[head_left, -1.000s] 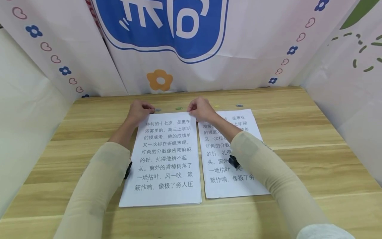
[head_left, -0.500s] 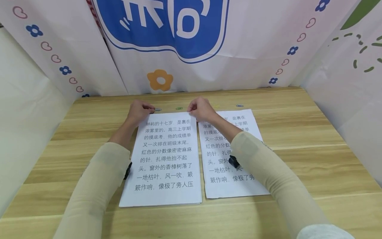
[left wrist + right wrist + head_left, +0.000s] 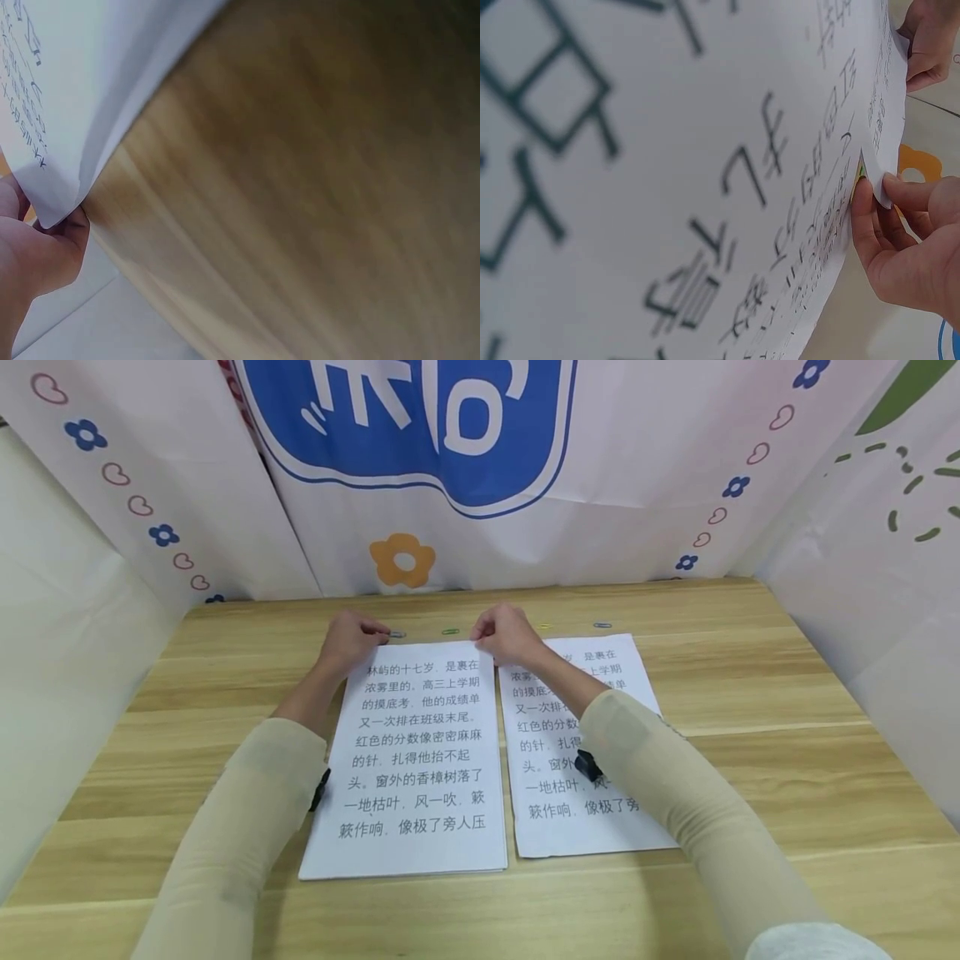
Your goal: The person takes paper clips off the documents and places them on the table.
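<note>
Two stacks of white printed paper lie side by side on the wooden table. At the upper left corner of the left paper stack (image 3: 420, 760), the left hand (image 3: 348, 639) pinches the sheets; the left wrist view shows that paper corner (image 3: 60, 199) between thumb and fingers. The right hand (image 3: 512, 637) pinches the same stack's upper right corner, seen closely in the right wrist view. Its wrist and forearm cross over the right paper stack (image 3: 577, 827), hiding part of the text. A bluish paper clip (image 3: 397, 634) lies beside the left fingertips, and a green paper clip (image 3: 450, 631) between the hands.
Behind the right stack lie a yellow paper clip (image 3: 546, 626) and a blue paper clip (image 3: 602, 625). A printed white sheet of cloth or paper (image 3: 525, 547) rises at the table's far edge. White side walls (image 3: 862, 585) flank the wooden table (image 3: 787, 693).
</note>
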A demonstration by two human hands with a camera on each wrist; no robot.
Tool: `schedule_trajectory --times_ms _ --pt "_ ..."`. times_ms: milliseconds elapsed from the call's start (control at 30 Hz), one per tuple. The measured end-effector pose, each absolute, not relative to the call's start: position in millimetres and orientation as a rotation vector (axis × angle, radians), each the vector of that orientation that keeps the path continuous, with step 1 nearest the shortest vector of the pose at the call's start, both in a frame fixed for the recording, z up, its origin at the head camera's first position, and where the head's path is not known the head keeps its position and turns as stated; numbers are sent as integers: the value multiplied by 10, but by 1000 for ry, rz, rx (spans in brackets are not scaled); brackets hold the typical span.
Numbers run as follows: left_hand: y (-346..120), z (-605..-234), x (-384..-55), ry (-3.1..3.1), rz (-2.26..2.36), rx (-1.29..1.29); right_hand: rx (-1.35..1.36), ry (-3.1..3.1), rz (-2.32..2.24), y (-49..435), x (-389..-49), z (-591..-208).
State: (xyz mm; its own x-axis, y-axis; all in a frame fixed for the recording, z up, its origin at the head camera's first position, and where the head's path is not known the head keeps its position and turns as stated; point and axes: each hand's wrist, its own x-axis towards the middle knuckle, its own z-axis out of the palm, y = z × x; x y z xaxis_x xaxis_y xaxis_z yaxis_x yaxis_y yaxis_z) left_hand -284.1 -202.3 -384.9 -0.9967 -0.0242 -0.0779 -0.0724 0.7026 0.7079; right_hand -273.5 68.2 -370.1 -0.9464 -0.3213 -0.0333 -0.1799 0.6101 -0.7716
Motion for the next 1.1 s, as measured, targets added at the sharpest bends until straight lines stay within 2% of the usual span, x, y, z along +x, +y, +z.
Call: schedule_trajectory --times_ms 367,867,1100 --pt "-2052 -3844 -2836 2804 1222 -52 -413 2654 -1274 682 -2743 -3702" --pt "-2085 -3764 -2814 2655 1375 -162 -424 2651 -1266 661 -2723 -3684" --pt "-2160 -3767 -2774 2670 1387 -78 -416 2651 -1240 664 -2720 -3675"
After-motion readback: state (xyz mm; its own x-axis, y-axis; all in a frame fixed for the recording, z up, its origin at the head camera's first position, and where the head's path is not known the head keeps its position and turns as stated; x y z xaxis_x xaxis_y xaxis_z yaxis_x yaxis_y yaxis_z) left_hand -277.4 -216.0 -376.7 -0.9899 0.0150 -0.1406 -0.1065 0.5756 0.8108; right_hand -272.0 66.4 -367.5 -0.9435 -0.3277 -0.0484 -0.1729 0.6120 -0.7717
